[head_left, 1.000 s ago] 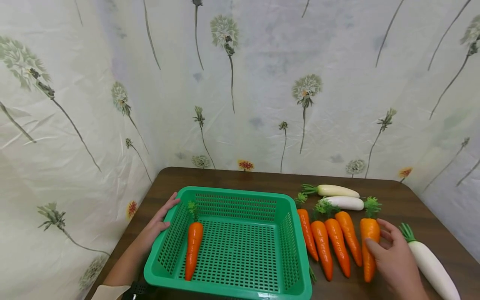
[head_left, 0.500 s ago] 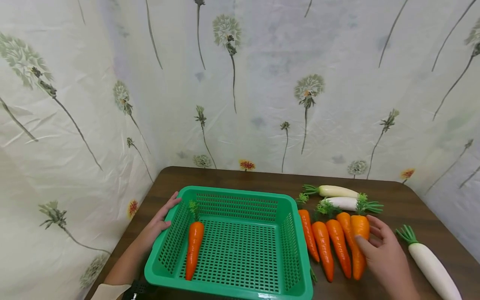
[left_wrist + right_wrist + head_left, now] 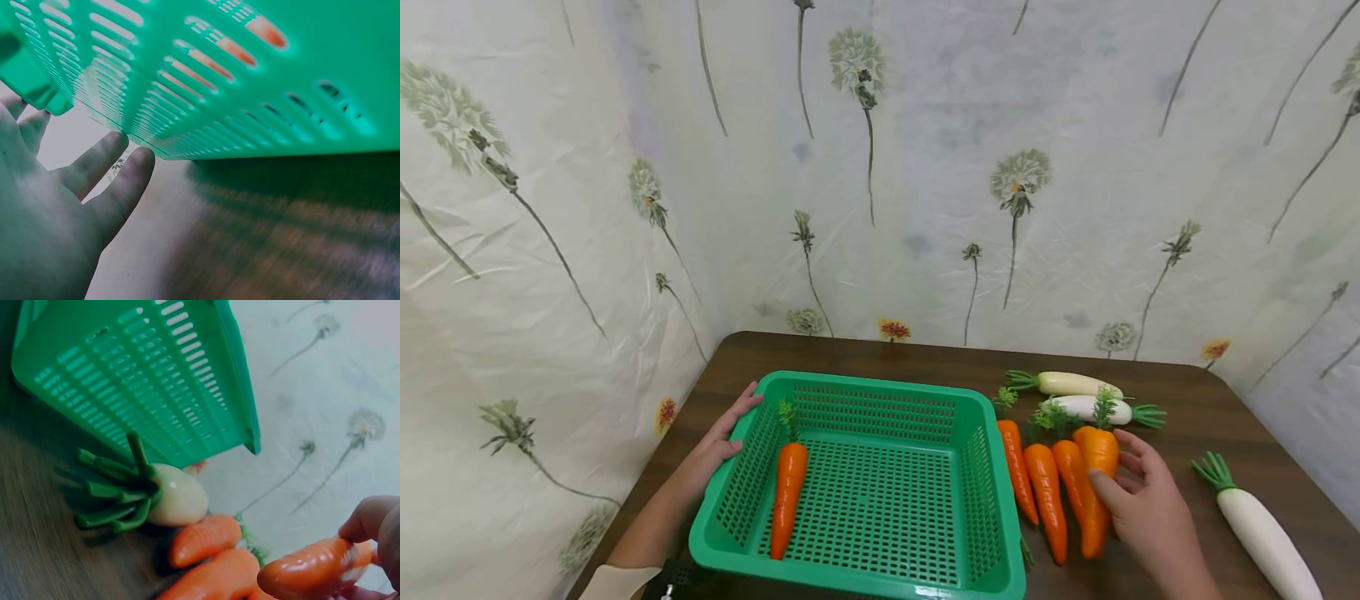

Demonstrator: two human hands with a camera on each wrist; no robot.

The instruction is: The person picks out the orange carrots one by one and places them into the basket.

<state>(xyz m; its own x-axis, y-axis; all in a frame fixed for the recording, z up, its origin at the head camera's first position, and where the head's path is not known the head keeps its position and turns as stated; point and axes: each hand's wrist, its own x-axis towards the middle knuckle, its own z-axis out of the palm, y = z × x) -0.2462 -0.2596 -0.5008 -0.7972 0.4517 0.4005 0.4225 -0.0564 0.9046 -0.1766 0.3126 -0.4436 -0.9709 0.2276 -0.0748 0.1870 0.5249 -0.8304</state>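
One orange carrot point(image 3: 1099, 467), in the right hand point(image 3: 1153, 504). Long axis: running away from the person; leafy top towards the far wall, tapered tip towards the near edge and slightly left. Location: right of the green basket point(image 3: 876, 385), at the right end of a row of loose carrots point(image 3: 1047, 500), partly covering its neighbours in the head view; contact with the table cannot be told. Grip: right thumb and fingers pinch the thick upper part from its right side; left hand point(image 3: 711, 450) lies with fingers extended against the basket's left side.

Surface: dark brown wood-grain table point(image 3: 1187, 442), far corners rounded. Behind the row, a cream radish point(image 3: 1078, 384) and a white radish point(image 3: 1093, 407); well to the right, a large radish point(image 3: 1266, 537), leaves pointing away. In the basket, a single carrot point(image 3: 789, 500).

Room: pale, creased wall covering point(image 3: 925, 183), dandelion print, at far and left sides.

Appearance of held piece: glossy, broad-shouldered, lightly ridged, blunt-tipped; frilly green tuft point(image 3: 1105, 407) on top
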